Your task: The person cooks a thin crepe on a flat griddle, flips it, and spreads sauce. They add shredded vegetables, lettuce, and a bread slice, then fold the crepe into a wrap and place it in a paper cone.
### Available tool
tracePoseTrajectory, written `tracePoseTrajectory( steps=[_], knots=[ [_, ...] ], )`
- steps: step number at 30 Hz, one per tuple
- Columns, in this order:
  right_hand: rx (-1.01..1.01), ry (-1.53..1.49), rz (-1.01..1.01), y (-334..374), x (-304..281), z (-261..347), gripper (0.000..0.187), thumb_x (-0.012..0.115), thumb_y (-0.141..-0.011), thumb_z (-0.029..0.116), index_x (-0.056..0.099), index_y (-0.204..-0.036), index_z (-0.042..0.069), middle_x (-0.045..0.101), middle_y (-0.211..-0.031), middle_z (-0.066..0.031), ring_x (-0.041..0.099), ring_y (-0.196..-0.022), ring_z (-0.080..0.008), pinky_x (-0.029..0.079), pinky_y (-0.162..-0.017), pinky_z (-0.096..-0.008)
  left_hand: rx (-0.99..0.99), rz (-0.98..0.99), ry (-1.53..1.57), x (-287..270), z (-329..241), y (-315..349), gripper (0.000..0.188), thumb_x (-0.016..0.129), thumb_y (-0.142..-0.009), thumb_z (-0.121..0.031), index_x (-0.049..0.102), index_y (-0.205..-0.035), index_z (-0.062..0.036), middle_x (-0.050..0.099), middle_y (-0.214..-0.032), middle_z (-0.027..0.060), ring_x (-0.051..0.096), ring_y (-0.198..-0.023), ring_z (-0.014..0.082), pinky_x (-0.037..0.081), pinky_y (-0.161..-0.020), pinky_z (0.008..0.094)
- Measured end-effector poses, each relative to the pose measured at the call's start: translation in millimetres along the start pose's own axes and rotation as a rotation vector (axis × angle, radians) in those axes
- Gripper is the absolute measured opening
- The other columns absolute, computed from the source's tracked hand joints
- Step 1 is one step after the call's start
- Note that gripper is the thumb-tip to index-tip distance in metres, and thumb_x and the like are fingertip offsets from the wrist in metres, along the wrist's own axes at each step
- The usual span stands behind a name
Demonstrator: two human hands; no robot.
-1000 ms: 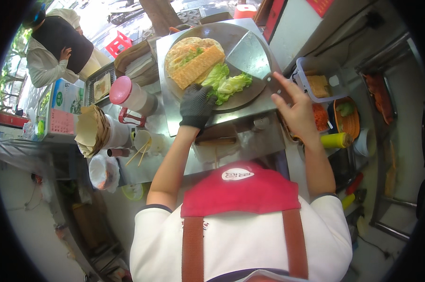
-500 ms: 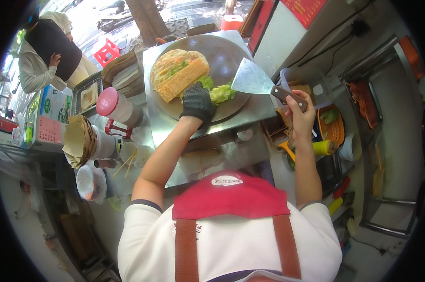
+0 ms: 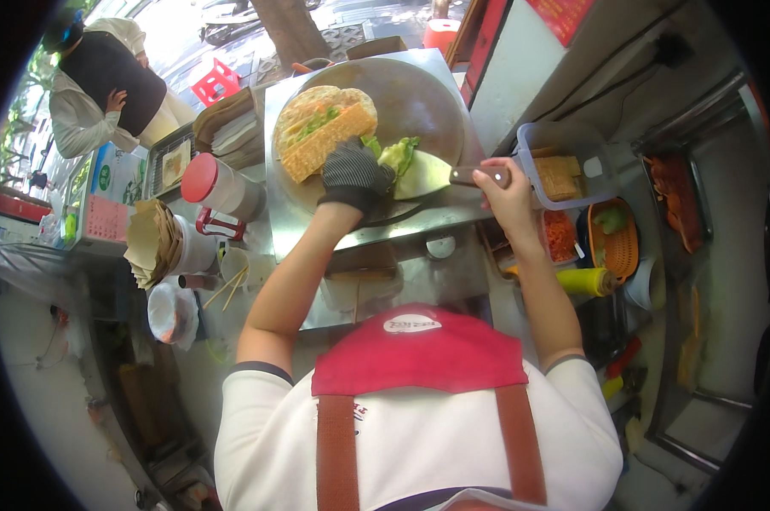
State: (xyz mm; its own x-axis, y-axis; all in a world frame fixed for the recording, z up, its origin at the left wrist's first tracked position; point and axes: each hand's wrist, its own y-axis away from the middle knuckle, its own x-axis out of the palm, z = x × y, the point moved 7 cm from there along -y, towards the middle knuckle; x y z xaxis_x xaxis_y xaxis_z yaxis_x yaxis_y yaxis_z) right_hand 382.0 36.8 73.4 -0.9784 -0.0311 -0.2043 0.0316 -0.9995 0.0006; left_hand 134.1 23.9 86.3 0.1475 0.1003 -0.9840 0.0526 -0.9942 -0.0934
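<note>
On the round griddle [image 3: 428, 94] lies a thin pancake [image 3: 351, 99] with green leaves and a crisp golden fried sheet [image 3: 304, 160] across it. My left hand [image 3: 357, 176], in a dark ribbed glove, is curled down at the sheet's right end. Lettuce [image 3: 398, 155] sticks out around its fingers, whose tips are hidden. My right hand [image 3: 508, 198] grips the brown handle of a wide metal spatula [image 3: 426, 177]. The spatula's blade lies low over the griddle, its edge against the lettuce and close beside my gloved fingers.
Right of the griddle stand a clear bin [image 3: 564, 200] of fried sheets, shredded orange food [image 3: 559, 237], an orange basket [image 3: 625, 247] and a yellow bottle [image 3: 585, 282]. Leftward are a red-lidded jar [image 3: 223, 189] and paper bags [image 3: 151, 243]. A person [image 3: 104, 94] stands beyond the counter.
My right hand has lowered the spatula leftward and turned its blade down to the lettuce. The lettuce is bunched closer to my left hand, which stays beside the fried sheet.
</note>
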Motion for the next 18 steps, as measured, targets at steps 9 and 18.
tracePoseTrajectory(
  steps=[9,18],
  knots=[
    [-0.480,-0.009,-0.131,-38,-8,87,0.019,0.060,-0.089,0.020,0.061,-0.097,0.003,0.059,-0.081,-0.0015,0.055,-0.072,-0.0077,0.048,-0.064,-0.0232,0.037,-0.307,0.129,43,-28,48,0.022,0.061,-0.073,-0.025,0.059,-0.078,-0.0034,0.056,-0.084,0.0181,0.055,-0.079,0.0346,0.045,-0.070,0.0447],
    [-0.686,-0.566,0.147,-39,55,67,0.021,0.049,-0.094,0.016,0.041,-0.107,0.001,0.053,-0.076,-0.0054,0.052,-0.063,-0.0109,0.050,-0.064,-0.0256,0.000,-0.484,0.180,55,-36,50,0.014,0.062,-0.074,-0.023,0.059,-0.076,-0.0092,0.056,-0.075,0.0117,0.054,-0.074,0.0314,0.043,-0.065,0.0426]
  ],
)
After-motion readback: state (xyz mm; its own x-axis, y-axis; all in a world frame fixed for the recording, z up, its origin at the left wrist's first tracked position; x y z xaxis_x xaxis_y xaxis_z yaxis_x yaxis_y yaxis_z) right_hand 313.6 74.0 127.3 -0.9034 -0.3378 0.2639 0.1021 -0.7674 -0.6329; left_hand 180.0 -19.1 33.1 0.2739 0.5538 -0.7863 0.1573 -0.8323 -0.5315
